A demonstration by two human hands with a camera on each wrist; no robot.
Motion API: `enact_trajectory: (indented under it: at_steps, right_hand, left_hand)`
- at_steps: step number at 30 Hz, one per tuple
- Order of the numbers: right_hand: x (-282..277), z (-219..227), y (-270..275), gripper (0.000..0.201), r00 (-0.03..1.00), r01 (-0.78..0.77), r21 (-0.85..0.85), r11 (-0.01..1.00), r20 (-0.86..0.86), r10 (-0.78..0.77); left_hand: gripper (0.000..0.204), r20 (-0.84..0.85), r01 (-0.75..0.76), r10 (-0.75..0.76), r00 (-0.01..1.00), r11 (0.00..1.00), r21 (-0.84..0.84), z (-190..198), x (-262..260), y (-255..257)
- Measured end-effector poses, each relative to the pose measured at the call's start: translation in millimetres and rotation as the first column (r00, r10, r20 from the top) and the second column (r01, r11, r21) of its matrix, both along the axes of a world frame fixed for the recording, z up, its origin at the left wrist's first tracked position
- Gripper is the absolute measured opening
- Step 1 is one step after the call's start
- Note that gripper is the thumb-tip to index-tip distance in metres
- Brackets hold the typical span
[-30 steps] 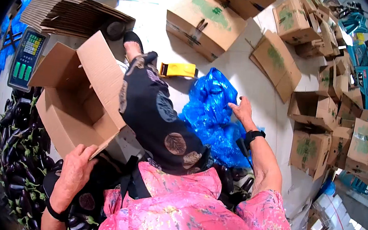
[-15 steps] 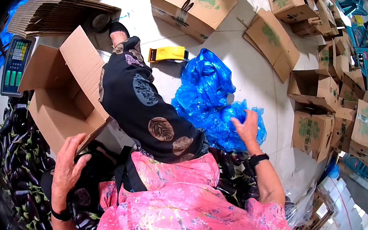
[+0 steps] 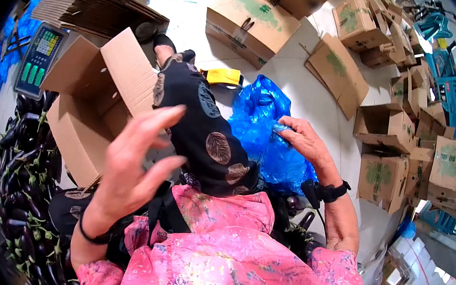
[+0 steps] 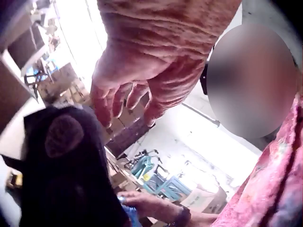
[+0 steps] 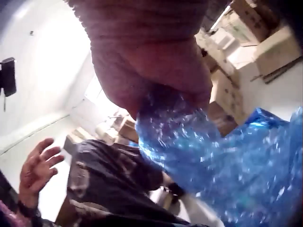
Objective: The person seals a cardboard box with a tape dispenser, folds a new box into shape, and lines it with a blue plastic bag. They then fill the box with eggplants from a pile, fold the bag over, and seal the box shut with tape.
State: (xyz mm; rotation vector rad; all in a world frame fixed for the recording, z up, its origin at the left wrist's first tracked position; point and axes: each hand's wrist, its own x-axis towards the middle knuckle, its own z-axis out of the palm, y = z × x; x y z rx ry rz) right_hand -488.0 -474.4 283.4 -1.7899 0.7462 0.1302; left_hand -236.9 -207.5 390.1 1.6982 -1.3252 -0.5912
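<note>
Right hand, one: pinching a gathered edge of blue plastic film between thumb and fingers. Left hand, one: fingers and thumb spread, raised at 8 o'clock of the head view, near the open carton. Blue plastic film, crumpled and glossy: on the pale floor, running from 1 to 4 o'clock, its main heap toward 10 o'clock of the right hand. Trouser leg, dark, leaf-patterned: between film and carton. Yellow tool, one: at 12 o'clock, just beside the film. Open carton, brown, flaps up: at 9 o'clock. Eggplants, numerous, heaped: at 8 o'clock. Scale display, green-lit: between 9 and 10 o'clock. Flattened cartons, stacked: at 10 o'clock. Printed carton, green mark: at 12 o'clock. Assorted cartons, piled: at 3 o'clock.
</note>
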Motion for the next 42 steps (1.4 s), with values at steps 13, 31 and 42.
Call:
enact_trajectory:
  at_steps: [13,31,42]
  right_hand:
    - [67.3,108.9,15.5,0.012,0.936,-0.047,-0.245,0.968,0.328,0.129]
    - [113.9,31.6,-13.0,0.031,0.863,0.22,0.18,0.959,0.423,-0.278]
    - [283.2,86.1,15.3,0.022,0.853,0.022,-0.056,0.998,0.521,0.01]
  left_hand:
    - [0.025,-0.574,0.483,-0.372,0.73,0.874,0.047,-54.2,-30.2,-124.5]
    - [0.038,-0.634,-0.511,0.345,0.692,0.855,-0.092,58.2,109.8,-53.0]
    - [0.051,-0.401,-0.764,0.722,0.564,0.641,0.08,34.5,212.6,212.4]
